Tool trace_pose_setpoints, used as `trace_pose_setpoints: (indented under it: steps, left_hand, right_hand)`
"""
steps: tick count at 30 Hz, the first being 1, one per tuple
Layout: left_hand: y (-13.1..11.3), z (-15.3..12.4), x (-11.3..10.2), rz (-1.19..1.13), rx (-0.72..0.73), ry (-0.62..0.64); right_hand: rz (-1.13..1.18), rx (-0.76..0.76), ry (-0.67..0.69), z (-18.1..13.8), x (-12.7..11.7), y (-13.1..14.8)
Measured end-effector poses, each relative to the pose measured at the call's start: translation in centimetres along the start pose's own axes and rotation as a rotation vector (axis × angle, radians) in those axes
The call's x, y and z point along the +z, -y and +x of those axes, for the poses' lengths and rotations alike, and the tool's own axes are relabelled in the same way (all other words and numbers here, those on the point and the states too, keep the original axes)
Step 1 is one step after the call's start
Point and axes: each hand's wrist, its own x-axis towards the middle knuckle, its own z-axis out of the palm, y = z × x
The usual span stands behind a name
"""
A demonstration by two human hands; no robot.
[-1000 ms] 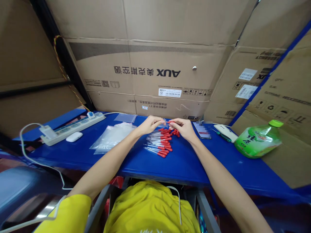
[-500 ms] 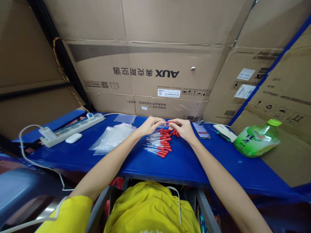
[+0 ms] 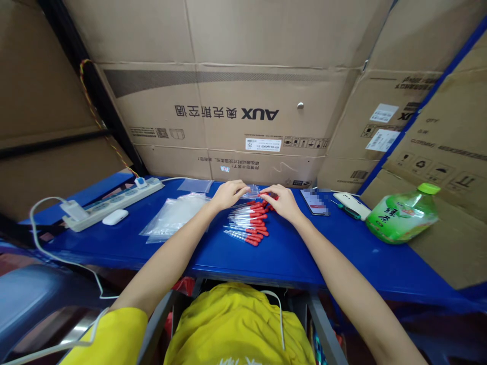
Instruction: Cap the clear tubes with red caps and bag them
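My left hand (image 3: 229, 194) is closed in a pinch at the back of the pile, its fingertips on a clear glass tube (image 3: 251, 191); other clear tubes beside it blur together. Opposite, my right hand (image 3: 282, 201) pinches a red rubber bulb (image 3: 262, 195) between thumb and forefinger. Whether that bulb and the tube are joined is too small to make out. In front of both hands, several droppers (image 3: 251, 223) with red bulbs lie in a staggered row, tips to the left. Loose red bulbs lie partly hidden under my right hand.
Clear zip bags (image 3: 173, 218) lie left of the droppers. Farther left are a white earbud case (image 3: 115, 217) and a power strip (image 3: 114, 202). To the right lie a phone (image 3: 315, 202), a green screwdriver (image 3: 349, 212), a white device (image 3: 352, 204) and a green bottle (image 3: 403, 215). Cardboard (image 3: 228, 91) walls the back.
My hands were nearly touching over a red-ended piece; now they are farther apart, the left having shifted slightly left. The clear tubes between them show more. The dropper row looks unchanged.
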Motion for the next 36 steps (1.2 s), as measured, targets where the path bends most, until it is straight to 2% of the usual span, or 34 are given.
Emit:
trace_pose_setpoints:
  steps: [2,7,15,20,25,28,32,36]
  left_hand:
    - [1.1,-0.2,1.0,0.06,-0.042,-0.007]
    - [2.8,-0.4,3.1,0.095,-0.049,0.132]
    - [2.1,-0.2,2.8,0.159,-0.089,0.17]
    - [1.6,-0.2,2.3,0.193,-0.084,0.181]
    - [1.7,-0.3,2.3,0.224,-0.078,0.183]
    - [1.8,-0.3,2.3,0.191,-0.074,0.196]
    - [2.0,-0.3,2.2,0.168,-0.068,0.209]
    - [2.1,-0.4,2.1,0.176,-0.067,0.228]
  right_hand:
    - [-0.07,-0.025,0.033,0.0,0.5,-0.4]
    - [-0.141,-0.002,0.119,-0.4,2.0,-1.1]
    - [-0.166,0.049,0.178,-0.5,2.4,-1.2]
    - [-0.247,0.077,0.141,-0.2,1.2,-1.4]
    - [-0.422,0.124,0.068,0.1,-1.6,-2.5]
    - [-0.512,0.252,0.048,0.1,-3.5,-3.4]
    - [-0.58,0.435,0.1,-0.2,-4.8,-4.2]
    - [-0.609,0.499,0.241,-0.6,-4.5,-4.7]
